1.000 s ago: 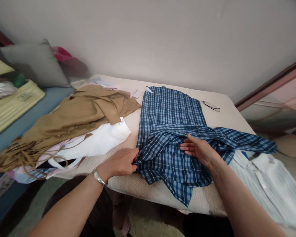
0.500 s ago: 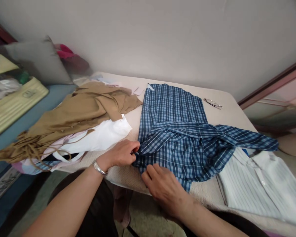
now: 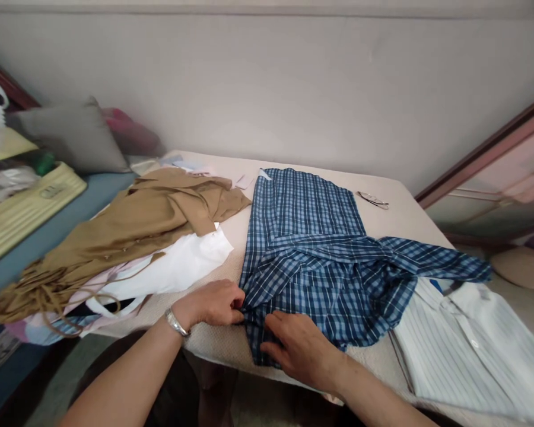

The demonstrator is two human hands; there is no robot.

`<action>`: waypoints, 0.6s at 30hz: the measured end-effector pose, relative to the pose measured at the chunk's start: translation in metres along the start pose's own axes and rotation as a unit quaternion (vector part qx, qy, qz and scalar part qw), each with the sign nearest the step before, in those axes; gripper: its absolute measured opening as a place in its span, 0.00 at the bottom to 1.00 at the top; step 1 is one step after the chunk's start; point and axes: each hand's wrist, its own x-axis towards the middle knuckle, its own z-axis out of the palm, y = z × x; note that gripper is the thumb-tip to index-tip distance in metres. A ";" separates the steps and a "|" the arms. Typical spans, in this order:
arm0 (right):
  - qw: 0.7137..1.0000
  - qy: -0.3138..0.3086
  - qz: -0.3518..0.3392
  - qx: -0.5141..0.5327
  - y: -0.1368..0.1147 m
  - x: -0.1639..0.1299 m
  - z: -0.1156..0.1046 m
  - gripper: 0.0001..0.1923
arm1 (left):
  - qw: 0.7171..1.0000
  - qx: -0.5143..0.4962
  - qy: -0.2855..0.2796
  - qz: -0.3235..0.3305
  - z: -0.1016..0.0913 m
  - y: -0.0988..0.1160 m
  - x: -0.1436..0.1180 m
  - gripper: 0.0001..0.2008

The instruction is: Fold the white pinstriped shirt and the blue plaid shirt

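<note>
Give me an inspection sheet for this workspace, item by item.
Surface: beige padded table, mostly covered with clothes.
Job's things: blue plaid shirt spread flat, one sleeve trailing right.
Clutter: tan garment on a white garment at left; white striped shirt at right; glasses at the far edge.
Hands: left hand pinches the plaid shirt's near left edge; right hand presses flat on its near hem.
Cables: nothing seen.
Surroundings: plain wall behind; grey cushion at left.
</note>
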 end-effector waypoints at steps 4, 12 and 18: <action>0.996 0.042 0.075 0.016 0.008 0.007 0.001 0.09 | 0.999 -0.037 -0.006 0.008 -0.002 -0.002 0.002 0.07; 0.919 0.225 0.181 0.269 0.048 0.026 0.005 0.07 | 0.995 -0.001 0.065 -0.072 -0.002 0.002 -0.004 0.14; 0.828 0.221 0.174 0.485 0.058 0.038 0.000 0.26 | 0.997 -0.002 0.066 -0.028 0.000 0.009 -0.004 0.03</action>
